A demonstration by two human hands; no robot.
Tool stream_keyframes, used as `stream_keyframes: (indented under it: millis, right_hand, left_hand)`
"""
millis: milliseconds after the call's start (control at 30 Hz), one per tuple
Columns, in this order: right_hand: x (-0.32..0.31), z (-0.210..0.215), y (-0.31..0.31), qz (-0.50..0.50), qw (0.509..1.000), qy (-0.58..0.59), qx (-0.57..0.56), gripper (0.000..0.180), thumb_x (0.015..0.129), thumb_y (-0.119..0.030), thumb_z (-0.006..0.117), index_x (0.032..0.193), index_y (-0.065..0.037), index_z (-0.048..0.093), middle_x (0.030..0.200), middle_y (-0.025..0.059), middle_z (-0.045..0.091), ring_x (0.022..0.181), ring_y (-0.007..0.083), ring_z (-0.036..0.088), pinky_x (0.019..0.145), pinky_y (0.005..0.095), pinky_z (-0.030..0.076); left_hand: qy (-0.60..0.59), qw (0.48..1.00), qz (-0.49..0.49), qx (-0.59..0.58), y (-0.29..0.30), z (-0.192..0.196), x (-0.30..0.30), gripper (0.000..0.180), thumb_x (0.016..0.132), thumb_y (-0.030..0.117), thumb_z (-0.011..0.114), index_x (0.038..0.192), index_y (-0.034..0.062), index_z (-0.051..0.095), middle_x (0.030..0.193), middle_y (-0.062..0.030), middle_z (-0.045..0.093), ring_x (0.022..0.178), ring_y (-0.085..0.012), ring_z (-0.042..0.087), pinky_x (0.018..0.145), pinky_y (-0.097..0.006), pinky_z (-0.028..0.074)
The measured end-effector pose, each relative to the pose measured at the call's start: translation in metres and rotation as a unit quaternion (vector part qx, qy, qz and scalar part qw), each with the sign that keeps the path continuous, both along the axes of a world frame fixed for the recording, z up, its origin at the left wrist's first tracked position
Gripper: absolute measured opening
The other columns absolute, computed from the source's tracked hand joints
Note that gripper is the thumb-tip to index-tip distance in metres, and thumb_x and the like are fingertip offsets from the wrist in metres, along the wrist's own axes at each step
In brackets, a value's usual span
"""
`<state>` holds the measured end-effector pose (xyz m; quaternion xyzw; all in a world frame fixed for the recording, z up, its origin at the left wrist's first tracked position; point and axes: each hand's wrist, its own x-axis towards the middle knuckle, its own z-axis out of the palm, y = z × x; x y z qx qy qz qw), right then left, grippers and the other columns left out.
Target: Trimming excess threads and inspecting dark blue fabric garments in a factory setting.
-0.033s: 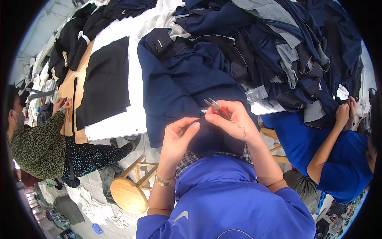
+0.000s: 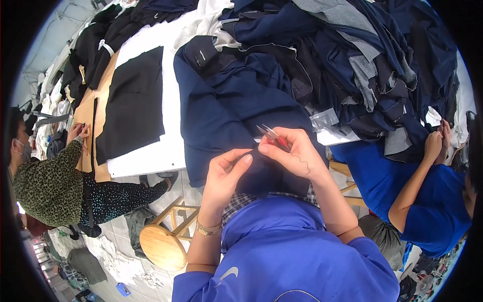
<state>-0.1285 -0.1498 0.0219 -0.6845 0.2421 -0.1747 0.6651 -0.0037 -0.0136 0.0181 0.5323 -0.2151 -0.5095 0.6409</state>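
Observation:
A navy blue garment (image 2: pixel 221 110) lies over the near table edge and hangs down to my lap. My left hand (image 2: pixel 226 171) pinches a dark edge of its cloth between thumb and fingers. Close beside it, my right hand (image 2: pixel 294 156) is closed around small thread snips (image 2: pixel 275 137) with red grips. Their metal blades point up and away to the left, slightly apart. A loose dark thread (image 2: pixel 304 163) curls over the right hand toward the wrist. Whether the right fingertips also pinch the cloth is hard to make out.
A large pile of navy garments (image 2: pixel 352 60) covers the table to the right, beside a clear plastic packet (image 2: pixel 324 120). A black cloth panel (image 2: pixel 133 95) lies on the left. One co-worker (image 2: pixel 45 186) works at left, another (image 2: pixel 432 201) at right. A wooden stool (image 2: pixel 163 246) stands at lower left.

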Motion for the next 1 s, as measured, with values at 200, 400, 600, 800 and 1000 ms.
stream_keyframes:
  millis: [200, 400, 600, 800, 1000]
  right_hand:
    - [0.007, -0.001, 0.013, -0.14, 0.983, -0.06, -0.106, 0.021, 0.086, -0.019, 0.061, 0.096, -0.001, 0.064, 0.064, -0.0003, 0.05, 0.06, 0.0049, 0.048, 0.053, 0.0205, 0.038]
    - [-0.004, 0.029, 0.025, -0.044, 0.996, -0.017, 0.082, 0.03, 0.093, -0.013, 0.046, 0.121, -0.002, 0.05, 0.064, -0.002, 0.047, 0.052, 0.0032, 0.045, 0.049, 0.0187, 0.036]
    - [-0.004, 0.014, 0.035, 0.0, 0.999, -0.017, 0.04, 0.032, 0.09, -0.007, 0.048, 0.122, -0.005, 0.05, 0.06, 0.0006, 0.05, 0.051, 0.0047, 0.048, 0.049, 0.0204, 0.038]
    - [-0.004, 0.012, 0.036, 0.003, 1.0, -0.003, 0.029, 0.033, 0.089, -0.006, 0.048, 0.123, -0.006, 0.049, 0.058, 0.0012, 0.05, 0.05, 0.0054, 0.048, 0.048, 0.021, 0.039]
    - [-0.003, 0.013, 0.035, 0.001, 0.999, -0.015, 0.037, 0.033, 0.09, -0.007, 0.048, 0.123, -0.006, 0.049, 0.058, 0.0014, 0.05, 0.05, 0.0053, 0.048, 0.048, 0.0209, 0.038]
  left_hand:
    - [0.099, 0.994, 0.047, -0.031, 0.002, -0.009, 0.0, 0.022, 0.089, 0.007, 0.053, 0.106, -0.0044, 0.06, 0.095, -0.0073, 0.065, 0.085, -0.0086, 0.059, 0.079, -0.02, 0.045]
    - [0.135, 0.986, 0.086, -0.043, 0.002, -0.013, 0.001, 0.019, 0.088, 0.005, 0.055, 0.104, -0.002, 0.063, 0.096, -0.0085, 0.066, 0.086, -0.0108, 0.061, 0.078, -0.022, 0.045]
    - [0.15, 0.985, 0.069, -0.055, 0.004, -0.012, 0.003, 0.02, 0.088, 0.006, 0.053, 0.105, -0.0024, 0.062, 0.097, -0.0092, 0.066, 0.087, -0.0115, 0.06, 0.08, -0.023, 0.045]
    - [0.122, 0.988, 0.072, -0.061, 0.005, -0.009, 0.001, 0.021, 0.089, 0.006, 0.052, 0.105, -0.003, 0.062, 0.097, -0.0098, 0.066, 0.087, -0.0122, 0.06, 0.081, -0.023, 0.045]
    - [0.116, 0.99, 0.064, -0.053, 0.006, -0.011, 0.001, 0.02, 0.089, 0.006, 0.053, 0.104, -0.0028, 0.063, 0.096, -0.0093, 0.066, 0.087, -0.0112, 0.06, 0.08, -0.023, 0.044]
